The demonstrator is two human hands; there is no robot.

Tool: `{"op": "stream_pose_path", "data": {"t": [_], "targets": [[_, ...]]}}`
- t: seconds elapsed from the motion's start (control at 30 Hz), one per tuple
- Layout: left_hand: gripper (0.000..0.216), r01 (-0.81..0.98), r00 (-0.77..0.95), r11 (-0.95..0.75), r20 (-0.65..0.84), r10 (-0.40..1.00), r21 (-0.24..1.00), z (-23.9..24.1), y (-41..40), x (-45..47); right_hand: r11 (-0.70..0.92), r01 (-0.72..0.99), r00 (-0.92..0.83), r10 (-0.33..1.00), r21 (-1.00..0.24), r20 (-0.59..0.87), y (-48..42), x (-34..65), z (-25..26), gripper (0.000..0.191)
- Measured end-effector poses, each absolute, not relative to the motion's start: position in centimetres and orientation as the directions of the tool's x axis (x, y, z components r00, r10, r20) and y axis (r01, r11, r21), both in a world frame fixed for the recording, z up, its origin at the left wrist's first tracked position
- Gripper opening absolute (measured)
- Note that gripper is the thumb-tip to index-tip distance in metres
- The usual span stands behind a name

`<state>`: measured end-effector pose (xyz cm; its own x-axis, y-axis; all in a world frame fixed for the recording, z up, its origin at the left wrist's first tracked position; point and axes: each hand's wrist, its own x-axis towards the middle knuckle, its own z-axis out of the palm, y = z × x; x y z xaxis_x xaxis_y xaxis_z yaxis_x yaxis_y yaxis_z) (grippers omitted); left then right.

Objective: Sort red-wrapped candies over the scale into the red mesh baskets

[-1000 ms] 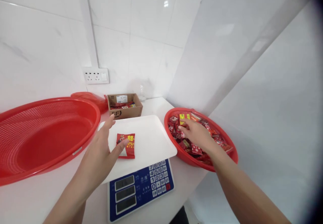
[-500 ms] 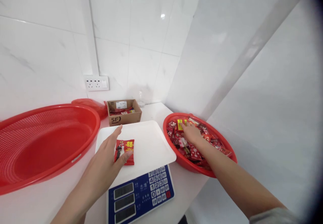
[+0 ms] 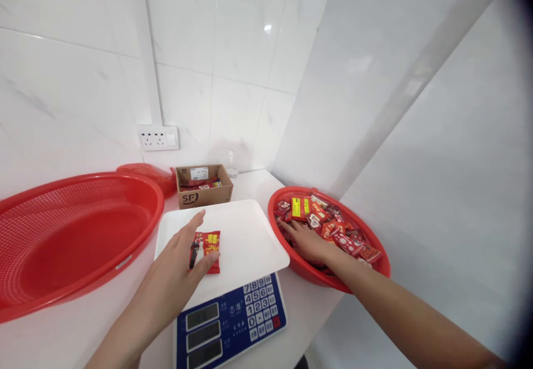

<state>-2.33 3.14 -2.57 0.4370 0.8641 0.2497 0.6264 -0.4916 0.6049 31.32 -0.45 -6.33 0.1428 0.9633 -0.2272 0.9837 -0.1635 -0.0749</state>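
Observation:
My left hand [image 3: 177,261] is open, fingers apart, over the left part of the white weighing tray [image 3: 245,236]. Its thumb lies across the edge of a red candy packet [image 3: 212,244] with yellow characters and a printed couple, which rests on the tray. Whether the thumb presses on it I cannot tell. In the red basket [image 3: 378,236] on the right, my right hand [image 3: 306,242] reaches down among many small red packets [image 3: 345,238]. Its fingers are spread, with the tips partly sunk among them, and no packet is visibly gripped. A yellow-labelled packet [image 3: 300,207] lies just beyond it.
A blue keypad panel [image 3: 233,322] fronts the scale below the tray. On the left stands a large red basket [image 3: 83,241]. Behind the tray are a small cardboard box [image 3: 206,196] holding red packets and a red plastic bag [image 3: 152,175]. Walls close off the back and right.
My right hand has moved from the yellow-labelled packet toward the basket's near-left side, uncovering that packet. Packets in the basket have shifted. My left hand is nearly still.

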Motion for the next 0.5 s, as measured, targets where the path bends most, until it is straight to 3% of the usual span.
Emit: {"op": "stream_pose_path", "data": {"t": [0.13,0.27,0.5], "targets": [[0.061,0.636,0.424,-0.472,0.235,0.875,0.61,-2.4,3.0,-2.3,-0.208,0.977,0.191,0.956,-0.054,-0.225,1.0,30.7,-7.1,0.07],[0.061,0.644,0.435,-0.476,0.225,0.872,0.598,-2.4,3.0,-2.2,-0.235,0.971,0.221,0.953,-0.045,-0.207,2.1,30.4,-7.5,0.047],[0.06,0.651,0.448,-0.476,0.208,0.87,0.591,-2.1,3.0,-2.2,-0.181,0.979,0.165,0.975,-0.099,-0.151,1.6,29.8,-7.6,0.032]]}}
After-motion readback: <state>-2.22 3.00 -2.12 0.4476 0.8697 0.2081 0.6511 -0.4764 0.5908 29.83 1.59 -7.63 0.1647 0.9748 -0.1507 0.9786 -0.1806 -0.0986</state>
